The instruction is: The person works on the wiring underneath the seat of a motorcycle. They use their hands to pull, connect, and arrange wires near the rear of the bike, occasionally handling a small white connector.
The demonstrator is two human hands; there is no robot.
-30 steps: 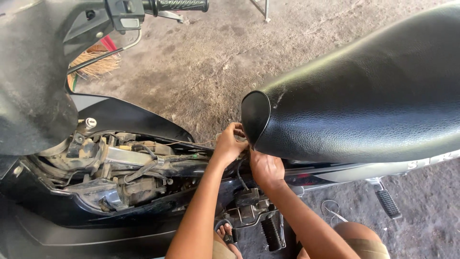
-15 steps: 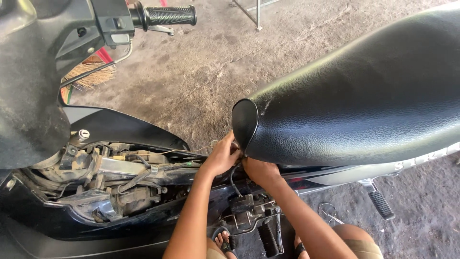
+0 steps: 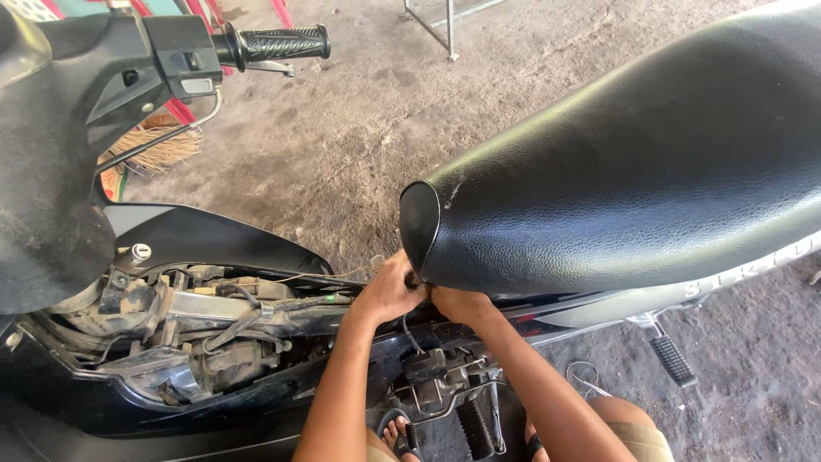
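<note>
Hands meet at the front tip of the black motorbike seat (image 3: 633, 171), right where its nose overhangs the frame. The left hand (image 3: 389, 291) is curled, fingers closed on something small just under the seat's rim; what it pinches is hidden by the knuckles. The right hand (image 3: 457, 301) sits touching it, tucked beneath the seat's underside, and whether its fingers are closed or spread cannot be told from here. A thin black wire (image 3: 409, 329) drops from between the two hands toward the engine parts (image 3: 440, 376) below.

Side panels are off the bike, so the frame tube (image 3: 214, 308) and dusty wiring lie bare to the left, below the handlebar grip (image 3: 282, 43). A footpeg (image 3: 671, 359) sticks out on the right, over the concrete floor (image 3: 359, 128).

Judging by the pose, the work in hand is fiddling with a fastening or connector at the seat's front mount. Such a move calls for feel rather than sight, since the spot is shadowed, and for keeping the wire from snagging.
</note>
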